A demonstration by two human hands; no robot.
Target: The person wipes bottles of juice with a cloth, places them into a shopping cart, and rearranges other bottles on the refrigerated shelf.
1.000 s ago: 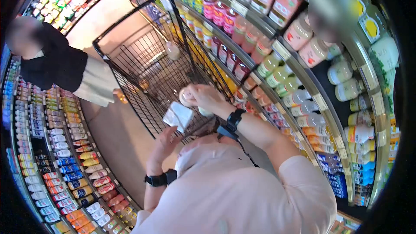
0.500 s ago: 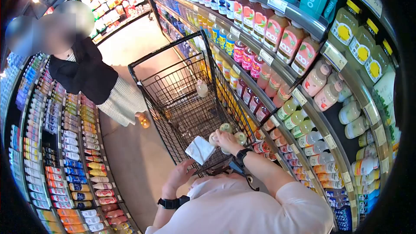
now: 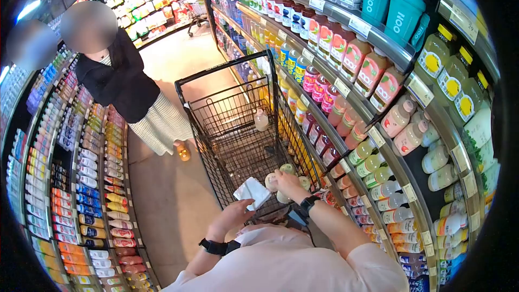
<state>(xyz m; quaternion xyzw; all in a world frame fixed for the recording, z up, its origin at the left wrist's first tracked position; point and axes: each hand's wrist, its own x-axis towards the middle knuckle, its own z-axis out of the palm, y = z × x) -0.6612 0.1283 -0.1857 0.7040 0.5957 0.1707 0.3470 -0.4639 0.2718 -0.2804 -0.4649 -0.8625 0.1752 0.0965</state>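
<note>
Inside the black wire shopping cart (image 3: pixel 201 151), my right hand (image 3: pixel 289 185) is closed around a pale round-topped container (image 3: pixel 271 182). Similar round-topped containers (image 3: pixel 286 169) stand close about that hand, in the near right corner of the cart. My left hand (image 3: pixel 233 217) is open, fingers stretched forward, its fingertips right at the lower edge of a white square packet (image 3: pixel 252 192). That packet lies tilted beside the container in my right hand. Farther off in the cart, a pale bottle (image 3: pixel 261 120) stands by the right wall.
Drink shelves run close along the right, with peach-labelled bottles (image 3: pixel 372 75) and teal cartons (image 3: pixel 403 11). More bottle shelves (image 3: pixel 89 184) line the left. A person in a dark top (image 3: pixel 116 78) stands left of the cart. Another cart (image 3: pixel 197 16) is at the far end.
My left hand has moved up and right to the white packet's edge. The right hand stays at the containers. The view has shifted, so cart and shelves sit slightly differently.
</note>
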